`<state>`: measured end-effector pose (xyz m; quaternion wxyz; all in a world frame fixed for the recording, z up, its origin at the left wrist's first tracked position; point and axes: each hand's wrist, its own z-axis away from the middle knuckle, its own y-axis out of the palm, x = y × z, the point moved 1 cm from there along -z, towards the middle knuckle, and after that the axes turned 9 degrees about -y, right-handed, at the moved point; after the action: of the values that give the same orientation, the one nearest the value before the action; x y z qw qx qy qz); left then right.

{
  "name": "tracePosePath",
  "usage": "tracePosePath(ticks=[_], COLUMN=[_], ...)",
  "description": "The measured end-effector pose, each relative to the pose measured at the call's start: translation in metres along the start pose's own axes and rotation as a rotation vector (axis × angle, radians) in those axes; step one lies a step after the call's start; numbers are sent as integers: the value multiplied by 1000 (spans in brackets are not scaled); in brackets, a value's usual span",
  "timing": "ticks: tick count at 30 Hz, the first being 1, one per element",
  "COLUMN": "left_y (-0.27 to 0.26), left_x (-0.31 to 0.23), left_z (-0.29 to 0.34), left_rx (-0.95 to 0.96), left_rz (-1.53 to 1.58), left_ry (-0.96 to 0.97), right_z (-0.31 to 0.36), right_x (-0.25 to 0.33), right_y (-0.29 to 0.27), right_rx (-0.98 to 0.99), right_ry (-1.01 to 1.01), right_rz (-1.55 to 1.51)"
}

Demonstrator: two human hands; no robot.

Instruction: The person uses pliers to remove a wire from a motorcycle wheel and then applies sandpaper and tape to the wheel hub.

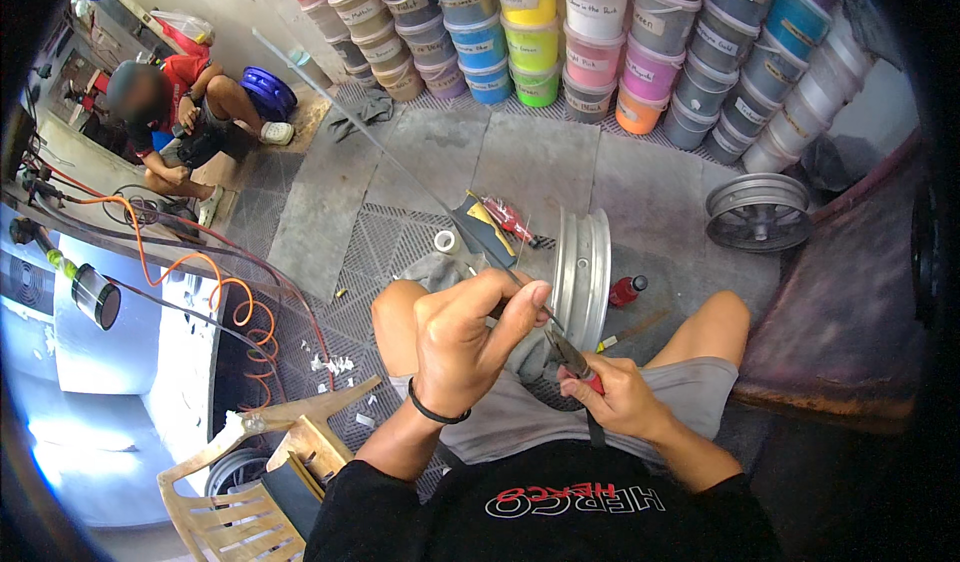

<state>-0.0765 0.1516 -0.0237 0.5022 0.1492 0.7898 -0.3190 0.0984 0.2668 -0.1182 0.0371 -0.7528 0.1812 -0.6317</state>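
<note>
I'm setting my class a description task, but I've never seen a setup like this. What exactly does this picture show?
There is no machine here. A fisheye camera on a person's head looks down, so straight edges bend. The wearer's bare left hand has its fingers closed around a long, thin, grey metal rod. The right hand holds a red-handled metal tool like pliers, its nose at the rod's near end. On the grey floor, a silver metal wheel rim stands upright near the knees, with a red bottle with a dark cap beside it. Beyond are stacked, coloured plastic buckets; another person is at upper left.
</note>
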Motion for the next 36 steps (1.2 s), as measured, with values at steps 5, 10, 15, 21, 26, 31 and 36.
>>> tracePosePath(ticks=[5,10,15,21,26,31,36], left_y=[-1,27,51,48,50,51,35], left_x=[-4,18,11,9,5,13,16], left_z=[-3,6,19,19,23,27,20], left_rx=[89,75,-101,-125,-170,-187,-146], left_rz=[111,691,1024,1058,1074,1002,575], left_ry=[79,53,-18,-55,-95,-109,-29], right_z=[3,9,10,12,12,8,8], right_x=[-2,-6,-2,1,9,14,3], right_y=[5,25,49,60,61,54,45], right_rx=[118,221,227,190,144,152,192], right_ry=[10,-6,-19,-7,-47,-40,27], right_rz=[-176,-570,-671,-710,-643,-552,-573])
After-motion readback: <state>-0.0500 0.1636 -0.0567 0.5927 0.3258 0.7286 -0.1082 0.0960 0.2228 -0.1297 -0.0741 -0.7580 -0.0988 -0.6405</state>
